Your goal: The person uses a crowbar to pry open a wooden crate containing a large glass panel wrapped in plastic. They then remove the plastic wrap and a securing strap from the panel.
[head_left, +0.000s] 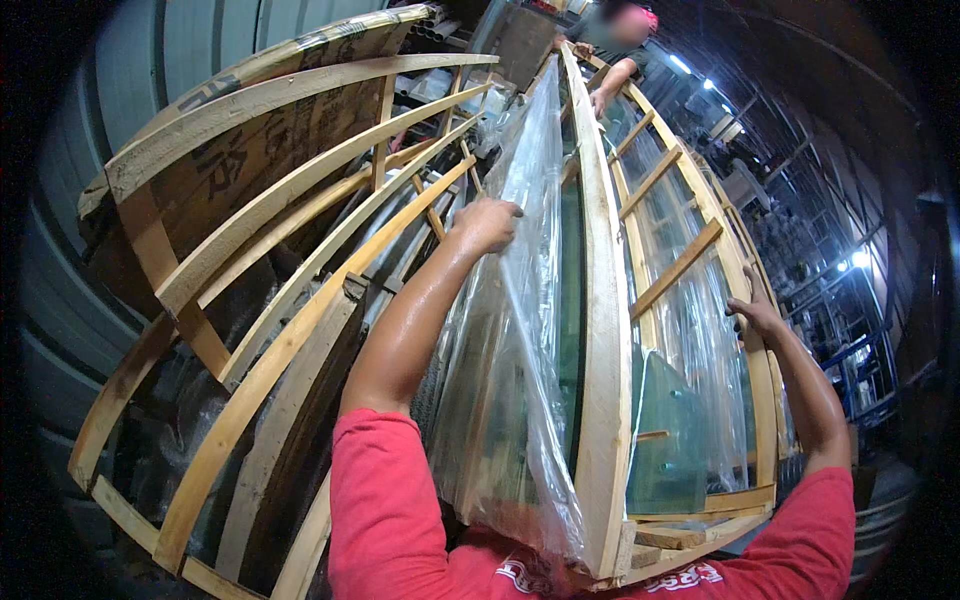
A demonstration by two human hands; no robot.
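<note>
My left hand (487, 225) is closed at the upper edge of a clear plastic film (535, 330), its fingers curled in. The film hangs in creased folds over glass sheets standing on edge. Just right of it runs a thick pale wooden beam (602, 300), the near side of a long wooden crate. Across the crate, my right hand (757, 308) grips its outer wooden rail (759, 400), fingers bent over the inner side. Between beam and rail stand greenish glass panes (668, 445) and more clear film. A short brown crosspiece (677, 270) spans the crate.
Another person (620, 60) stands at the crate's far end, one hand (600, 103) on it. To my left lean several slatted wooden frames (270, 350), with a brown printed board (250, 150) behind them. A corrugated metal wall (60, 310) borders the left. Cluttered racks (850, 350) stand at right.
</note>
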